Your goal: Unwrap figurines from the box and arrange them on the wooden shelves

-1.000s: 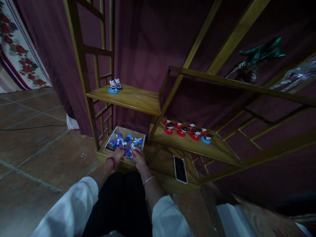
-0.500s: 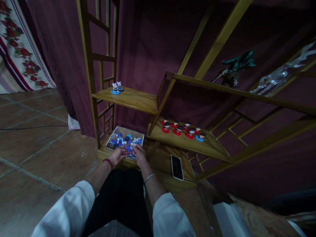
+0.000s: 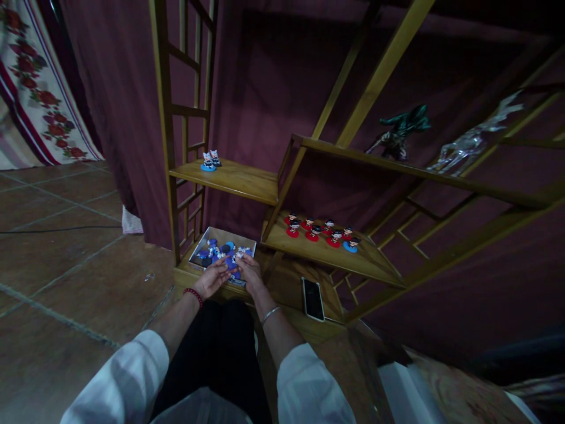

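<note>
Over an open white box on the bottom shelf, my hands come together around a small figurine with a purple base. My left hand grips it from the left with closed fingers, a red bead bracelet at the wrist. From the right, my right hand pinches the same figurine; a silver bangle circles that wrist. Several purple, white and blue figurines lie jumbled in the box. Fingers hide part of the held piece.
Two white-and-black figurines stand on the upper left shelf. Several red-based figurines and a blue-based one stand on the right shelf. A phone lies below. Higher up are a green statuette and a clear horse-like one.
My hands stay over the box with the figurine between them, their fingers shifting slightly. The view has turned a little, so the right-hand shelves appear farther left.
</note>
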{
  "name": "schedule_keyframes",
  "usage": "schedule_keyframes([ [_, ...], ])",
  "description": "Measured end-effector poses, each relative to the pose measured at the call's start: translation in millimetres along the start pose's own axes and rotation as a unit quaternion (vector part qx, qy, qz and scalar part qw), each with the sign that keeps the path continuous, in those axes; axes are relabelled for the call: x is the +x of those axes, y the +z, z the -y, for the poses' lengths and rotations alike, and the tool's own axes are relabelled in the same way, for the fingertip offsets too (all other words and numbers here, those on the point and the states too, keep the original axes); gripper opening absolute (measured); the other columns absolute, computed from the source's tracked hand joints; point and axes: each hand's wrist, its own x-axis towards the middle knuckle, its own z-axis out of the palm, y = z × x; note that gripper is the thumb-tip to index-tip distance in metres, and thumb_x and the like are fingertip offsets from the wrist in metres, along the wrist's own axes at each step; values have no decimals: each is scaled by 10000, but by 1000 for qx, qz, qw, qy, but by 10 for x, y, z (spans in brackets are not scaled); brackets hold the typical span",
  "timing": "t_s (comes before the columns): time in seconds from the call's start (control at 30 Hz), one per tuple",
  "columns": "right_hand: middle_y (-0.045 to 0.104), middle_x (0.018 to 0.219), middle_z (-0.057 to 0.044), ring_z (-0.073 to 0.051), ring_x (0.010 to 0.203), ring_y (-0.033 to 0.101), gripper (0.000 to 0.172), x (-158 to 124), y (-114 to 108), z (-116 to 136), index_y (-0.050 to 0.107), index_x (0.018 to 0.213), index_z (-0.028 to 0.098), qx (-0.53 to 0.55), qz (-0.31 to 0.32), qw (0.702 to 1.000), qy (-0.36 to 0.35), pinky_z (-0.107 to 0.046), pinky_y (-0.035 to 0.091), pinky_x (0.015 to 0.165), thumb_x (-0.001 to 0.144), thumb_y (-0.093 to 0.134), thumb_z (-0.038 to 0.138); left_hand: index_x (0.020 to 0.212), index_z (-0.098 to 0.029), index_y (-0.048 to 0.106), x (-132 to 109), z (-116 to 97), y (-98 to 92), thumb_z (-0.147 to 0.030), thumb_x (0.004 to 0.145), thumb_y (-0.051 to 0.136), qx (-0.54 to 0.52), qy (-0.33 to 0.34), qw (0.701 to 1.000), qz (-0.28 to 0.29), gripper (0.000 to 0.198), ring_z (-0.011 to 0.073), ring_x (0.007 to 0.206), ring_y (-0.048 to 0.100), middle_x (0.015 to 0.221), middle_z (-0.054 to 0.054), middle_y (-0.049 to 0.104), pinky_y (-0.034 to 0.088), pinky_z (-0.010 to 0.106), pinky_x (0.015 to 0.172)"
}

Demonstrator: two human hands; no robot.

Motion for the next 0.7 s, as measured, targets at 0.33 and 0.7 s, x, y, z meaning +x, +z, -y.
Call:
schedule_keyframes([
  [0.33,666,716,-24,-149,648,596,454,-52,13,126,682,864,143,-10,3,1000,-4,-249,454,609,450,763,311,1220,-160,480,-2,14,9,-41,806,506,-19,11,1000,4,431,118,761,660,876,61,663,505,176,653],
  [0.7,672,715,-25,-150,642,592,417,-42,71,189,674,833,154,-19,20,999,-23,-247,453,586,460,746,325,1156,-144,530,-11,1,53,-41,797,528,-49,28,998,-5,374,120,791,657,903,67,668,507,220,790],
])
